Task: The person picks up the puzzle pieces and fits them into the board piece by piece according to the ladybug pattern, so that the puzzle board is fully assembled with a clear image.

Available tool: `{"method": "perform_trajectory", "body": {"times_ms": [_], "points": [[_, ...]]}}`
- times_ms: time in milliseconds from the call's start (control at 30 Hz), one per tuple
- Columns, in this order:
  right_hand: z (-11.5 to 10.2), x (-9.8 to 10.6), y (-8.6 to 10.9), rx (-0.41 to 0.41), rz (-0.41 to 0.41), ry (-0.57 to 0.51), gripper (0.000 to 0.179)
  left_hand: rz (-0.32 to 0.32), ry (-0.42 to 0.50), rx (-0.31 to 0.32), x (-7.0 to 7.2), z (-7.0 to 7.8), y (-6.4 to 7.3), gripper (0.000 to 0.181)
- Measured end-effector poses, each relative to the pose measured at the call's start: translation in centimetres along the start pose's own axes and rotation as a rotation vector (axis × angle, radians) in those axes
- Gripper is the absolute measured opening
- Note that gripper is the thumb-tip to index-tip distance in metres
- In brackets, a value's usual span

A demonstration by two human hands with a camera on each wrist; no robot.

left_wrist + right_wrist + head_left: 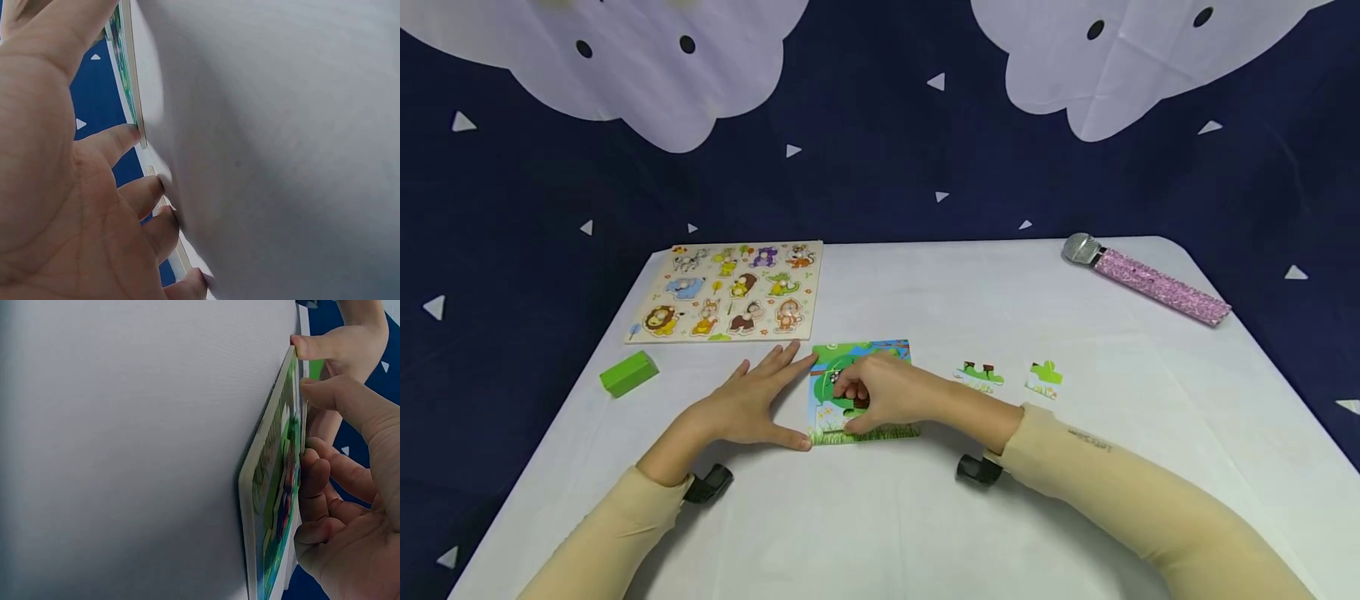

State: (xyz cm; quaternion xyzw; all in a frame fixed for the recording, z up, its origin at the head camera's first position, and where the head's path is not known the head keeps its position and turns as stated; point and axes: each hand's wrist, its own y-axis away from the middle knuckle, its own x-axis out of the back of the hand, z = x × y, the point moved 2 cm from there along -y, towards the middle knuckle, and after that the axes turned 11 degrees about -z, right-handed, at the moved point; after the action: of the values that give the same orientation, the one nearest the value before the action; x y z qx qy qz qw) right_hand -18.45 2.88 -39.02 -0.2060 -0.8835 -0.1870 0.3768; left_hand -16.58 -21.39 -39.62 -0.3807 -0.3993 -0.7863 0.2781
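A square puzzle board (865,437) with a green picture and a grass border lies on the table. My left hand (747,406) is spread flat beside it, index fingertip and thumb tip at its left edge. Over the board, my right hand (895,392) pinches a thin puzzle piece (304,419) between thumb and index finger, its other fingers curled in. The piece shows nearly edge-on in the right wrist view, close above the lower left of the picture. Two loose puzzle pieces, one (979,377) near the right forearm and another (1045,379) farther right, lie on the table.
Behind the left hand lies a wooden animal puzzle board (722,292). A green block (629,373) rests near the table's left edge. At the back right is a pink glittery microphone (1157,283). A dark blue cloth with white clouds hangs behind the white-covered table (820,533).
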Motion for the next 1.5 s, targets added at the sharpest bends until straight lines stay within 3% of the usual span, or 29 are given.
{"method": "perform_trajectory", "body": {"times_ms": [300,967,1500], "points": [[-0.3,-0.3,-0.6,0.022,-0.004,0.010,0.031,0.003,0.002,0.005,0.0,0.1,0.1,0.126],[-0.5,-0.3,-1.1,-0.027,-0.028,0.006,0.034,-0.007,0.002,0.007,0.1,0.2,0.0,0.126],[-0.4,-0.4,-1.0,-0.018,-0.025,0.014,0.034,0.010,-0.009,0.002,-0.1,0.0,-0.1,0.126]]}}
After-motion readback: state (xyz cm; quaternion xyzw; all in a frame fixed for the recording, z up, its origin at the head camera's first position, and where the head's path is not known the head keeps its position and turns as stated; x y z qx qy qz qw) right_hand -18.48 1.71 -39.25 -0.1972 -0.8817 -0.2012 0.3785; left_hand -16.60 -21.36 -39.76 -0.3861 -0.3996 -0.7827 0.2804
